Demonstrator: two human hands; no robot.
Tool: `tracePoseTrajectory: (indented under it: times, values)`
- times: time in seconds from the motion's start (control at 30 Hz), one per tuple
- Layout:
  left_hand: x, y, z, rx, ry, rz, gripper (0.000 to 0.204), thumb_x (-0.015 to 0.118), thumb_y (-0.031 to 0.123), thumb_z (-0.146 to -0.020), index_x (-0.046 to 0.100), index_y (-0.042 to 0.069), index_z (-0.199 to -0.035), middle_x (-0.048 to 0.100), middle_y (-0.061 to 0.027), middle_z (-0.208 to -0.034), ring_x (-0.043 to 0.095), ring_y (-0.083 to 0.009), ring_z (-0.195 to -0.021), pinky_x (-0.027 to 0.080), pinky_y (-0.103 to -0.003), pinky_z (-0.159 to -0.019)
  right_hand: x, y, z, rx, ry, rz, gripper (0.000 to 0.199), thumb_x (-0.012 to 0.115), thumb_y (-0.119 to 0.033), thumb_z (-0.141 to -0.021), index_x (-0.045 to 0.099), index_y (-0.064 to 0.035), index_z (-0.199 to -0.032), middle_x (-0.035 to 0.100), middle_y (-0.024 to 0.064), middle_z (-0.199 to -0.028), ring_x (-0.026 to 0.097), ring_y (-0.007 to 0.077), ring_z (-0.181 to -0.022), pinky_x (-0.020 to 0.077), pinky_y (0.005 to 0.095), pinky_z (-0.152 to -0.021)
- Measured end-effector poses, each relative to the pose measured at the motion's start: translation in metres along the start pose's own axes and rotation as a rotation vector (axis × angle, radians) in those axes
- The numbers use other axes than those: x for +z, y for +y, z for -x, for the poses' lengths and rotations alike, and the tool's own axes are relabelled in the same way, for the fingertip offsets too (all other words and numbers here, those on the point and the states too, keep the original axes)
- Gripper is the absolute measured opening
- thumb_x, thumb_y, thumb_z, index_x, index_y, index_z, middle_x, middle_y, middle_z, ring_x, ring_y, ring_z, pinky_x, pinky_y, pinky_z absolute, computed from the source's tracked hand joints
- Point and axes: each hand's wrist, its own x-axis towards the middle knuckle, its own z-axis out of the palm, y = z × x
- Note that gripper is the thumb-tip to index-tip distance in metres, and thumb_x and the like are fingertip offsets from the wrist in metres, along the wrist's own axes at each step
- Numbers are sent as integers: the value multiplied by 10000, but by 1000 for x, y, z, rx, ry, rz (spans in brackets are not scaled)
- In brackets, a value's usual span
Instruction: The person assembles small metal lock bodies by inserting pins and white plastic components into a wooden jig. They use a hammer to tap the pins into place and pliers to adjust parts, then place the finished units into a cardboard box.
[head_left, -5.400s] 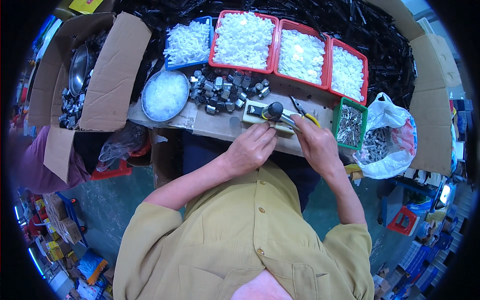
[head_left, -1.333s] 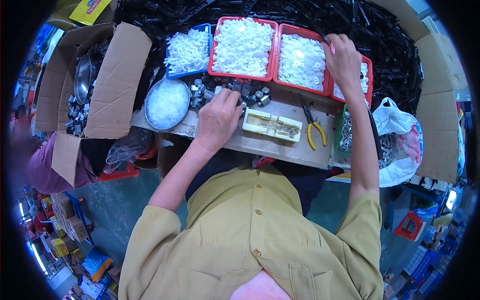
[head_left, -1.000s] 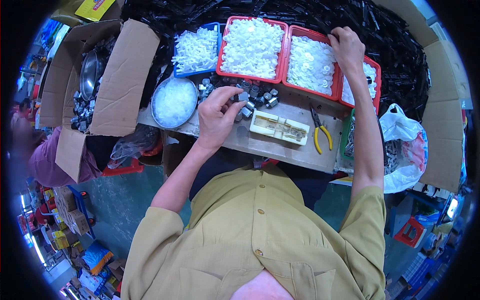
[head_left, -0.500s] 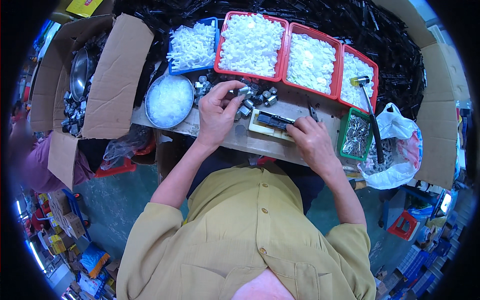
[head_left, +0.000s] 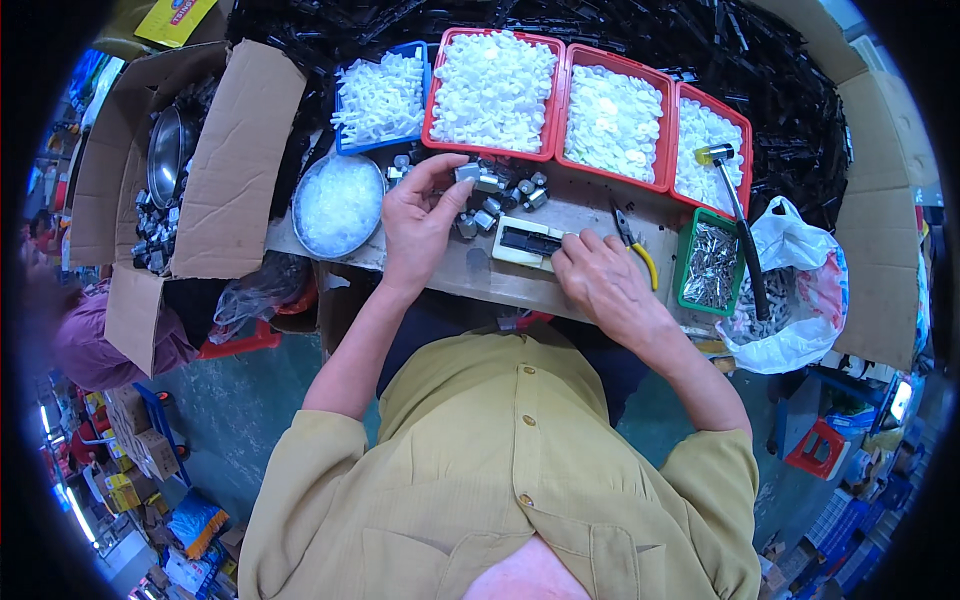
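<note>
Since half a second ago both hands have shifted only a little: the left hand (head_left: 420, 215) has lifted a small grey metal part (head_left: 467, 173) out of the pile of metal parts (head_left: 500, 192), and the right hand (head_left: 600, 280) has drawn in close to the right end of the cream fixture block (head_left: 530, 242). Now the left hand pinches that grey part between thumb and forefinger, just above the pile, with the other fingers loosely curled. The right hand rests on the counter (head_left: 490, 280) with its fingertips touching the right edge of the fixture block; its fingers are bent together, but whether they grip anything I cannot tell. The block lies flat on the counter between the two hands, a dark slot along its top. Yellow-handled pliers (head_left: 635, 245) lie just beside the right hand. Behind the pile stand three red trays (head_left: 560, 95) and a blue tray (head_left: 385, 95), all heaped with white plastic pieces. A round metal dish (head_left: 340, 205) of clear bits sits left of the left hand. A green tray (head_left: 710, 265) of small metal pins stands to the right, with a hammer (head_left: 735, 215) lying over it and a white plastic bag (head_left: 800, 300) beyond.
</note>
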Motion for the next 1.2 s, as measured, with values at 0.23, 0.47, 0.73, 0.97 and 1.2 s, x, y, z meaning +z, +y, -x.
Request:
tracePoseTrajectory:
  times: [0.23,0.47,0.73,0.97,1.2]
  values:
    - [2,6,7,-151,-113,248,321,681,14,-932,634,10,-1249,704,-55,-1104,667,-93,-945,525,-232,-827,-13,2,-35,173,433,-486,233,733,-155,-849,660,-52,-1045,615,92,-931,628,267,-933,457,416,-753]
    - [7,15,21,-305,-222,313,355,692,30,-927,613,-2,-1272,700,-76,-1111,675,-106,-965,547,-232,-838,-4,-6,-51,134,492,-462,244,753,-150,-823,667,-53,-1029,642,77,-994,626,259,-946,445,402,-752]
    - [7,-1,36,-319,-204,91,313,693,131,-958,635,0,-1236,649,8,-861,599,-33,-696,448,-180,-579,20,-4,-34,223,305,-543,204,729,-151,-834,657,-53,-998,607,84,-1023,584,275,-1004,430,416,-811]
    - [23,-21,39,-337,-168,32,233,681,152,-973,667,-10,-1141,534,51,-621,474,-14,-481,377,-194,-429,25,-2,-35,178,277,-451,215,722,-156,-841,648,-43,-1008,599,94,-1121,557,281,-1101,415,451,-903]
    - [29,-31,40,-293,-120,22,152,671,120,-975,679,-3,-1064,514,57,-586,449,-9,-445,358,-195,-399,28,-5,-35,147,266,-361,207,690,-149,-864,608,-40,-1020,587,107,-1111,546,305,-1125,406,545,-1001]
